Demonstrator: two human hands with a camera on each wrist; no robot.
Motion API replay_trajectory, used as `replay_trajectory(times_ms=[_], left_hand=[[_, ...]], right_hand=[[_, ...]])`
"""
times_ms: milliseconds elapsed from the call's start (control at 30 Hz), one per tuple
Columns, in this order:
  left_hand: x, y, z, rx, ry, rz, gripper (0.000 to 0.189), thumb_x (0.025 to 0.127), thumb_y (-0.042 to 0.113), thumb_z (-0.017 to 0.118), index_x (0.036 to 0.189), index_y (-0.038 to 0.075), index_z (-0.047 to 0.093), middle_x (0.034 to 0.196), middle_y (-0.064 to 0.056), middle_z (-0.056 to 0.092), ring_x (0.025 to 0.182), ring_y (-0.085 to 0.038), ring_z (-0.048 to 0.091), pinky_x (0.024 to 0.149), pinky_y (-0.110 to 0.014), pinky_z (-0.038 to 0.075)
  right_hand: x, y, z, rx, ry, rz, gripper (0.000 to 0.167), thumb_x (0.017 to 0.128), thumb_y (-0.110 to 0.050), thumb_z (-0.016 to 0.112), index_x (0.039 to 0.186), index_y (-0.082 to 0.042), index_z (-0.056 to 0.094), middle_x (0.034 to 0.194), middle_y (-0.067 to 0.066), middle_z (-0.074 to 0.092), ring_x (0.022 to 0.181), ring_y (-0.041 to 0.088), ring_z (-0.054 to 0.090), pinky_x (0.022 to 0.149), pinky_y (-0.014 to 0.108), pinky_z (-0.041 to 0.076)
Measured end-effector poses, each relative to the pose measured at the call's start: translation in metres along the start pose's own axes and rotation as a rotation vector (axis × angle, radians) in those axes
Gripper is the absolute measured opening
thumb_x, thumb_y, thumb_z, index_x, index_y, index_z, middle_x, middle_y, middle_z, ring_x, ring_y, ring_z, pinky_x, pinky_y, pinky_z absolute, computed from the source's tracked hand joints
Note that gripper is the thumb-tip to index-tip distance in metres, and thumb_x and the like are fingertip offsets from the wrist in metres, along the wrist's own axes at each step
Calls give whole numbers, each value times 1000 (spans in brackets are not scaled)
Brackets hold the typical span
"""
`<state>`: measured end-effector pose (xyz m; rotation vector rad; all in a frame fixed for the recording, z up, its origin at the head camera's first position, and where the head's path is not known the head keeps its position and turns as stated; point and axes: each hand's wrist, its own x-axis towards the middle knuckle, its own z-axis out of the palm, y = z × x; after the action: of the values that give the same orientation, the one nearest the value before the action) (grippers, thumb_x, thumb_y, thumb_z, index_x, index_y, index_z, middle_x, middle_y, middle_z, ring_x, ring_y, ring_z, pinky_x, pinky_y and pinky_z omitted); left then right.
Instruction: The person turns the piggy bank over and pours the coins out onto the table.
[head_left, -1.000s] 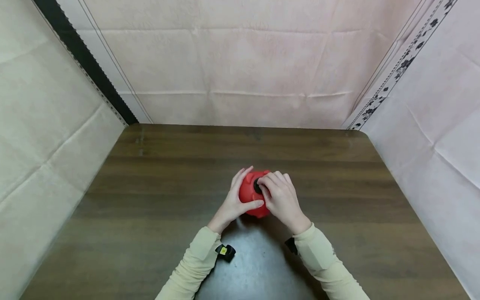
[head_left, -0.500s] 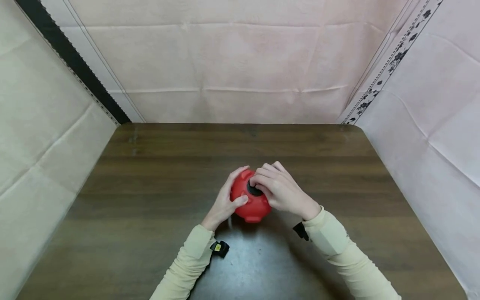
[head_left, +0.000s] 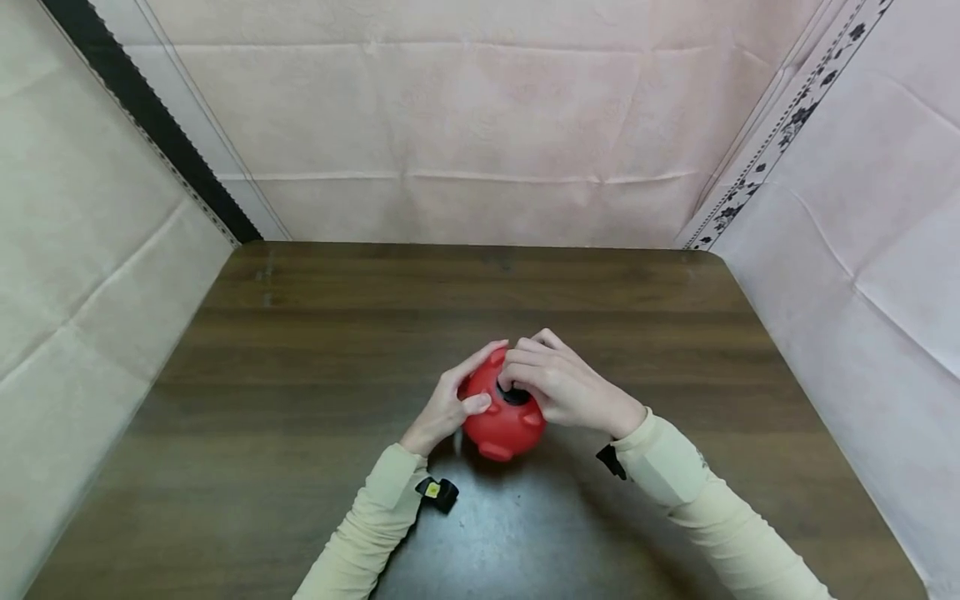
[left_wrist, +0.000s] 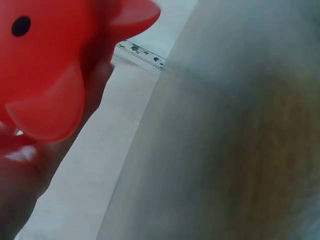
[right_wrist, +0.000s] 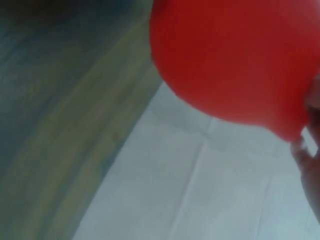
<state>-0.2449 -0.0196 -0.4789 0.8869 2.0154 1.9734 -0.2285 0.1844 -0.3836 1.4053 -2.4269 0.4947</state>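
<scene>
Brace the red piggy bank [head_left: 502,430] with your left hand [head_left: 446,407], fingers curved round from nine o'clock. Your right hand's [head_left: 564,382] fingers pinch the black plug [head_left: 516,398]; work evenly.

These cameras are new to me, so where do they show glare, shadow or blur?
Head view: pale glare on the near part of the table, dark shadow below the red object; left wrist view: table smeared, black spot clearer; right wrist view: soft overall, the red object's edge included.
</scene>
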Motion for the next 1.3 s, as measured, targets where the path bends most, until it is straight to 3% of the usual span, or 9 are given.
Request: replay_trajectory(times_ms=[167,367,733,967,1133,1300], left_hand=[[0,-1,-1,-18,-57,-10,69,89,47,58,150,22,37,148,-9,45,125,-25,48,94,-28,51],[1,-1,-2,-5,-100,10,71,89,50,55,150,20,35,149,-10,43,127,-24,46,95,-29,51],[0,-5,-2,-34,-192,-14,79,88,49,60,148,4,35,148,-21,41,124,-20,48,94,-25,50],[0,-6,-2,-55,-221,-35,87,86,56,60,148,2,34,146,-24,41,123,-22,47,93,-25,50],[-2,-6,-3,-70,-235,-22,97,84,65,57,148,-2,31,147,-28,39,124,-15,47,97,-22,47],[0,-8,-3,-68,-255,-45,94,85,64,56,149,0,30,148,-24,40,125,-16,46,96,-22,47]], right_hand=[[-2,4,-3,63,-31,-66,22,77,3,70,87,-16,63,88,-7,60,88,6,50,85,29,37],[-3,8,-6,125,-73,-84,20,80,0,70,89,-17,65,92,-8,62,92,5,51,85,27,37],[-10,17,-2,174,-59,-227,19,84,1,67,89,-16,68,90,-7,63,92,6,55,84,27,37],[-11,17,0,208,-63,-259,26,80,7,64,85,-18,68,90,-7,60,92,6,53,85,26,36],[-8,14,-3,234,-91,-273,28,81,7,57,80,-19,65,90,-6,57,94,6,52,86,26,36],[-8,13,-5,209,-120,-247,24,84,4,61,81,-20,64,91,-7,58,95,5,51,85,25,36]])
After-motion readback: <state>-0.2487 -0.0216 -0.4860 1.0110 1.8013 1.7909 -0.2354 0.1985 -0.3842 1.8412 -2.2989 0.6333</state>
